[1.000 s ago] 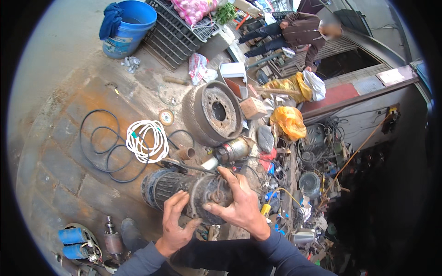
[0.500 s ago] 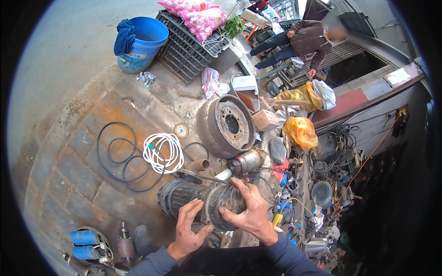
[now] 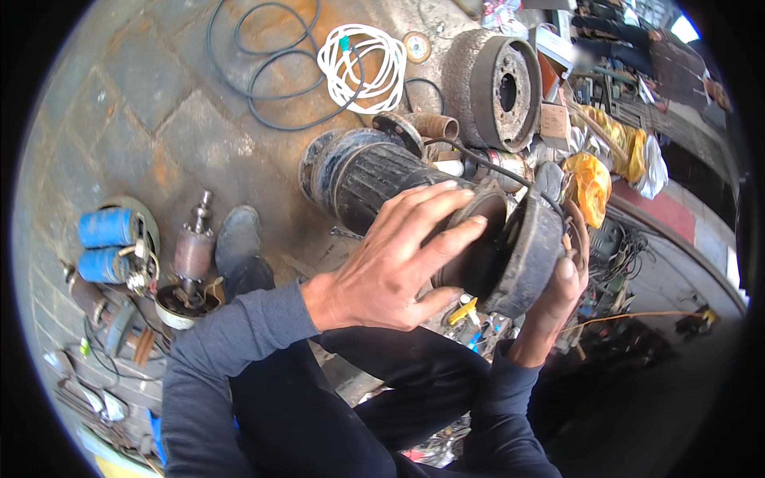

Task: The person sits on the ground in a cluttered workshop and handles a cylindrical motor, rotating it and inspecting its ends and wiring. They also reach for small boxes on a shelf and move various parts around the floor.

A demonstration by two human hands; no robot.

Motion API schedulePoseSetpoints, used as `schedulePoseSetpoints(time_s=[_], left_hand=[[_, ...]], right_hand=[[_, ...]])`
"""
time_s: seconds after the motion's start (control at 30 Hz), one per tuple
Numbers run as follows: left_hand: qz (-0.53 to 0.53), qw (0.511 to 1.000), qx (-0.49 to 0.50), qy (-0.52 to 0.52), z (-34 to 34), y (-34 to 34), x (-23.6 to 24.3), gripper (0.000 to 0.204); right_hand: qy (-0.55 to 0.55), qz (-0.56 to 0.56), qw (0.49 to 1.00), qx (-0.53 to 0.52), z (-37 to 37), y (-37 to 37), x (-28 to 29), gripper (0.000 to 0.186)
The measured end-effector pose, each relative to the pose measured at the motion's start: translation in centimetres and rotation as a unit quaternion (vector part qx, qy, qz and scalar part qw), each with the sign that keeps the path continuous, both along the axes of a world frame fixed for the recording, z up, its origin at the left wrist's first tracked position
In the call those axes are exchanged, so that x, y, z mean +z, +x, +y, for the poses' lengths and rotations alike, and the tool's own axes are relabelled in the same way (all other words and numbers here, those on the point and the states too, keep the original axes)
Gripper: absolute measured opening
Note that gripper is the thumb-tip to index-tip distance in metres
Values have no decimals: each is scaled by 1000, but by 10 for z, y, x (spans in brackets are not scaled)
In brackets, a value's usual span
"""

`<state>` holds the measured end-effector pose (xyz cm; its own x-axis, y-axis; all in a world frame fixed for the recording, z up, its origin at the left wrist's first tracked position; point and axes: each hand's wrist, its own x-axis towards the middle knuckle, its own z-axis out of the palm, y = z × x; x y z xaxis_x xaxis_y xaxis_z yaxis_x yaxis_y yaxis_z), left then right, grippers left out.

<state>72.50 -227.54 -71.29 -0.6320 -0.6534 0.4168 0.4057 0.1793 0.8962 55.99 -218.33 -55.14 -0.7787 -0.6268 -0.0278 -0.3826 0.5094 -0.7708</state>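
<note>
1. Swung away from the right end of the motor body (image 3: 378, 179), the end cover (image 3: 530, 255) now tilts with a dark gap between the 2; 0.5 s ago it sat up against it.
2. With my left hand (image 3: 398, 263) I reach over the motor body's open end, fingers spread across its rim, thumb lower down.
3. With my right hand (image 3: 558, 287) I clasp the end cover from the side farthest from the motor body; what my hidden fingertips touch, I cannot tell.
4. From above the motor body, 1 black cable (image 3: 494, 164) runs toward the end cover. I judge it wise to leave it slack and take the cover's weight on my palm.
5. Steadying the motor body, parting the 2 evenly, and minding my fingertips at the gap seem best.
6. Beyond the motor body lies a rusty wheel drum (image 3: 464, 88); left of it, 1 rotor (image 3: 192, 253).
</note>
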Motion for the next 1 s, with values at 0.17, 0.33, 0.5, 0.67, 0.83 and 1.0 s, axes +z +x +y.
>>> schedulePoseSetpoints(time_s=[0.17, 0.33, 0.5, 0.67, 0.83, 1.0], left_hand=[[-3, 999, 12, -50, 0, -10, 5, 82], [-42, 990, 63, -118, 10, -24, 12, 54], [-24, 989, 104, -106, 10, -34, 15, 36], [43, 999, 21, 8, 3, -29, 7, 73], [58, 998, -8, 17, -2, -26, 5, 74], [60, 997, -37, 29, -4, -25, 3, 74]], right_hand=[[-14, 20, 1000, -3, 2, -7, -4, 104], [-27, -19, 999, 9, 8, -5, -6, 85], [-77, -81, 993, -27, 7, 1, -8, 85], [-99, -120, 986, -54, 6, -4, -6, 85], [-93, -115, 987, -56, 9, -12, -1, 85], [-110, -154, 982, -29, 12, -21, 0, 85]])
